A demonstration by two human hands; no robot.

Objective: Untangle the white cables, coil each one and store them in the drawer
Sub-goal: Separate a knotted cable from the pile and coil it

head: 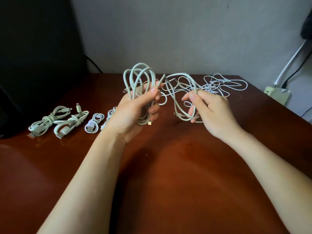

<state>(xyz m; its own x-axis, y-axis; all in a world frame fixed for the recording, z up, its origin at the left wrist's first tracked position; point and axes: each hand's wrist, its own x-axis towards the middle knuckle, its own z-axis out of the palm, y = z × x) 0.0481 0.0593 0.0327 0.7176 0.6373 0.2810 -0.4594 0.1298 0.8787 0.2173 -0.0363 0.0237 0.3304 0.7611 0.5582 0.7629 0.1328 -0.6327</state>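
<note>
Left hand (135, 108) clenched around looped white cable coil (140, 80); right hand (209, 107) fingers (194, 97) pinch its trailing strand. Tangled cables (222, 85) beyond (thin, glossy) on brown desk (168, 166). No readable markings.

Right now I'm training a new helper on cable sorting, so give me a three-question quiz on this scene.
1. True or false: the left hand grips a bundle of cable loops.
2. Where do the finished coils lie? A) in a drawer B) on the table's left side C) on the floor
3. Fill in: the right hand pinches a strand leading back to the ___ pile at the table's far side.

Key: 1 true; 2 B; 3 tangled
</note>
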